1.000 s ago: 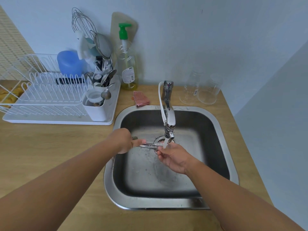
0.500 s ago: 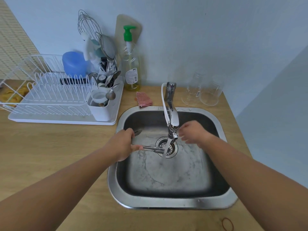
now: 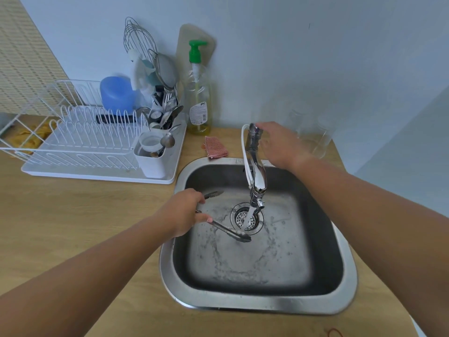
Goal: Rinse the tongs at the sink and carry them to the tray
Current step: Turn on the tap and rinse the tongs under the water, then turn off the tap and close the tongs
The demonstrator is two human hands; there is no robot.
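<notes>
Soap bottle (image 3: 198, 103) label: white, with a dark script brand word and small print below, too blurred to read.
Other surfaces: no legible text, numbers or signs.

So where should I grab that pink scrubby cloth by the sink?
Pinch the pink cloth at its near edge, coming straight down from above. It lies flat on the wooden counter between the soap bottle and the sink rim, with open space over it.
</notes>
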